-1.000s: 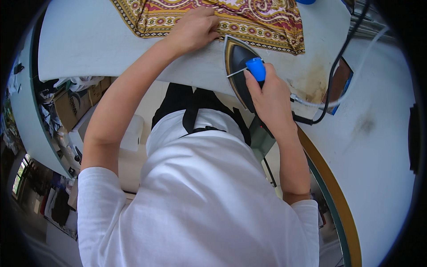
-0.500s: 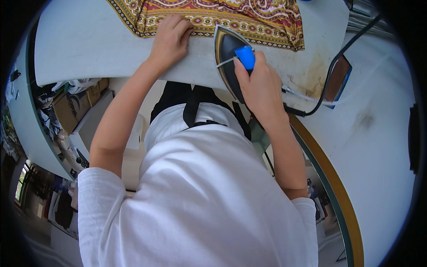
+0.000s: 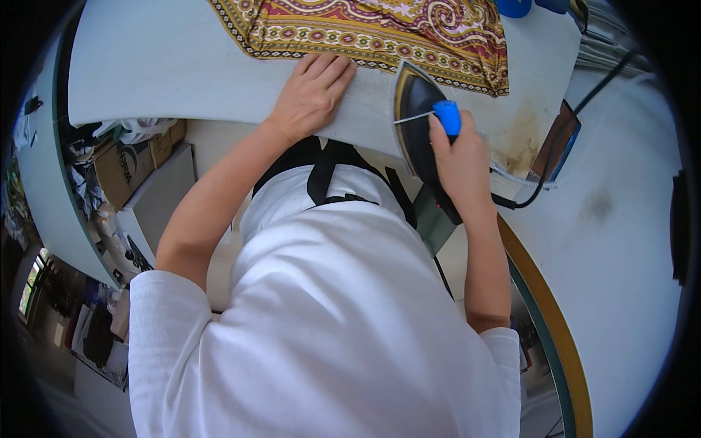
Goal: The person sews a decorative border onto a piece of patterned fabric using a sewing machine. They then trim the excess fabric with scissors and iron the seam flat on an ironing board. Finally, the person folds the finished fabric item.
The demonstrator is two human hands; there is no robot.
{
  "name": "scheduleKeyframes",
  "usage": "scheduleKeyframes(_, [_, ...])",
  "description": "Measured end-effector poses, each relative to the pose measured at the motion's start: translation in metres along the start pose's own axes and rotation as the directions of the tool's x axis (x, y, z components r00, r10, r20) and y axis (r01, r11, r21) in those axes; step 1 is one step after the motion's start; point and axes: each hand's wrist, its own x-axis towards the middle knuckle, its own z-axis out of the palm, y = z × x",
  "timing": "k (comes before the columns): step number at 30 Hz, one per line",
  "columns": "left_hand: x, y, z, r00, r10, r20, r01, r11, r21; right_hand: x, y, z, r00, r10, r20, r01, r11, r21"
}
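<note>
A patterned gold and maroon cloth [image 3: 380,25] lies on the pale padded board [image 3: 153,66]. My left hand [image 3: 310,95] rests palm down along the cloth's lower edge, its fingers stretched out. To the right of it, my right hand [image 3: 460,160] grips the iron [image 3: 412,95] by its blue handle. The iron's tip points up toward the cloth's lower edge. A black cord and a pale hose run from the iron's back toward the right.
A brown plate with a blue rim [image 3: 559,137] sits at the board's right end, beside a pale surface [image 3: 613,285]. Blue objects [image 3: 513,6] stand at the top edge. Cardboard boxes [image 3: 120,171] and bags are piled under the board on the left.
My left hand's fingers have gone from curled to stretched flat, lower along the cloth's edge. The iron in my right hand shifted left, then back to the right.
</note>
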Motion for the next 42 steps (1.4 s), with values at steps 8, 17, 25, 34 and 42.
scheduleKeyframes(8, [0.012, 0.017, 0.003, 0.994, -0.09, 0.058, 0.087, 0.995, 0.048, 0.003, 0.004, -0.003, 0.998, -0.029, 0.05, 0.026, 0.999, 0.047])
scheduleKeyframes(17, [0.011, 0.014, 0.007, 0.991, -0.125, 0.038, 0.127, 0.991, -0.033, 0.003, 0.011, -0.007, 0.999, 0.004, 0.039, -0.007, 0.996, 0.087])
scheduleKeyframes(25, [0.016, 0.015, 0.006, 0.991, -0.113, 0.066, 0.116, 0.993, -0.032, 0.008, 0.005, -0.008, 0.998, -0.026, 0.064, 0.02, 0.994, 0.107])
scheduleKeyframes(34, [0.017, 0.014, 0.003, 0.992, -0.107, 0.062, 0.11, 0.993, -0.047, 0.019, -0.002, -0.007, 0.999, -0.011, 0.044, 0.006, 0.994, 0.108])
scheduleKeyframes(42, [0.006, 0.002, 0.0, 0.993, -0.119, 0.005, 0.119, 0.993, -0.025, 0.034, -0.025, -0.007, 0.978, -0.178, 0.106, 0.183, 0.982, -0.039])
